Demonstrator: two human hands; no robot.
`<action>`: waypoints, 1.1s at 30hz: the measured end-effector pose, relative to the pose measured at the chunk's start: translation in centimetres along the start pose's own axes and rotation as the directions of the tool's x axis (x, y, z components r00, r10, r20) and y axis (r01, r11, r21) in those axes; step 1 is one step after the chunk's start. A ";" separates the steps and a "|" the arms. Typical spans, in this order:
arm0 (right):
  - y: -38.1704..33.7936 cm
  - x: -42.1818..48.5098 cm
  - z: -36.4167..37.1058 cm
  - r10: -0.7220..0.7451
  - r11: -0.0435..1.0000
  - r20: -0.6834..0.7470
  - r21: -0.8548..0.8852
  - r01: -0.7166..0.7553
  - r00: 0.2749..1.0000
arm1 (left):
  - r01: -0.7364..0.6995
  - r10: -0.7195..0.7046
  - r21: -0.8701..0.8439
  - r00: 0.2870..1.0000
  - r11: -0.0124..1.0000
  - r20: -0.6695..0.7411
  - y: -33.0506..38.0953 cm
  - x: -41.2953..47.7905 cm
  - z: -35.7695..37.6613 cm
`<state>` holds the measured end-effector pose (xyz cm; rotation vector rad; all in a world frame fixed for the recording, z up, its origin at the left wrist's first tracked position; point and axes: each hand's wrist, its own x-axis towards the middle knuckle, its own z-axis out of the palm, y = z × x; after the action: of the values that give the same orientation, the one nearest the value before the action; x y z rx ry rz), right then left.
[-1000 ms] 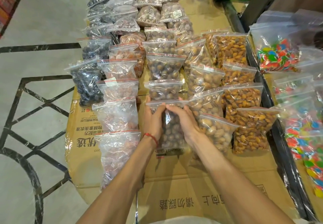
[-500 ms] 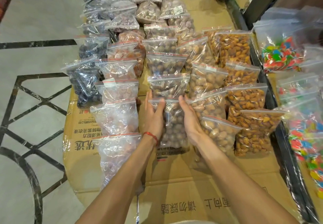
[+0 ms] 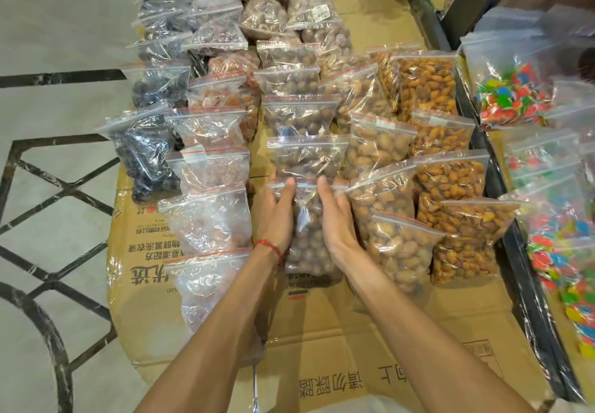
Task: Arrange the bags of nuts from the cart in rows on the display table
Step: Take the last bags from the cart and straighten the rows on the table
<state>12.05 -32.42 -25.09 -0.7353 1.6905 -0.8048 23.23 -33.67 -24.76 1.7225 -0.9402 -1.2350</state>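
Hands have just slid apart, left hand point(image 3: 278, 213) and right hand point(image 3: 336, 216) now flat with straight fingers pressing both sides of the nut bag point(image 3: 309, 238) between them on the desk point(image 3: 322, 332), so I'd call it placed.

Clear zip-top plastic bag of round brown nuts point(image 3: 309, 238) lies flat at near end of middle row, seal edge overlapping next bag point(image 3: 307, 155); five bag rows on cardboard-covered tabletop point(image 3: 322, 322).
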 end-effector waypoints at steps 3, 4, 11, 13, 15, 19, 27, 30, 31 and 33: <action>-1.2 -0.4 -0.2 -0.028 0.992 0.038 -0.121 0.033 0.999 | 0.024 -0.024 -0.001 1.000 1.000 -0.001 -0.4 0.4 -0.4; -1.5 -0.6 -0.4 -0.043 0.990 0.050 -0.130 0.050 0.998 | 0.024 -0.023 0.046 1.000 0.999 -0.018 -0.5 0.4 -0.2; -2.1 -2.4 -1.2 -0.104 0.994 0.061 -0.024 0.105 0.993 | -0.005 0.006 0.111 1.000 0.994 -0.011 0.0 -0.4 -0.2; -2.0 -3.7 -1.5 -0.138 0.989 0.041 -0.041 0.139 0.990 | -0.041 0.040 0.131 0.999 0.991 0.009 0.0 -1.2 -0.5; -1.9 -5.1 -1.8 -0.169 0.982 -0.017 -0.088 0.167 0.985 | -0.131 0.129 0.135 0.991 0.982 0.023 0.1 -2.2 -1.0; -2.0 -7.2 -3.2 -0.177 0.978 -0.044 -0.121 0.171 0.983 | -0.415 0.394 0.295 0.910 0.861 0.128 1.0 -4.0 -2.3; -1.6 -11.1 -8.3 -0.584 0.455 0.032 -0.814 0.360 0.811 | -0.703 0.542 0.684 0.659 0.198 0.521 2.8 -6.6 -3.3; -0.6 -11.2 -10.6 -0.671 0.253 0.105 -0.898 0.360 0.734 | -0.737 0.536 0.671 0.599 0.079 0.595 3.0 -7.9 -2.7; -0.4 -11.3 -11.4 -0.665 0.203 0.125 -0.919 0.338 0.737 | -0.740 0.533 0.672 0.584 0.038 0.612 3.1 -8.3 -2.4; 0.1 -11.3 -12.8 -0.647 0.126 0.152 -0.945 0.301 0.747 | -0.738 0.514 0.673 0.559 -0.049 0.651 3.3 -9.0 -1.7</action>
<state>2.29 -21.46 -16.41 -2.2434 2.1913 -0.1815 22.25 -26.67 -18.10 1.4056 -2.6337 -0.0289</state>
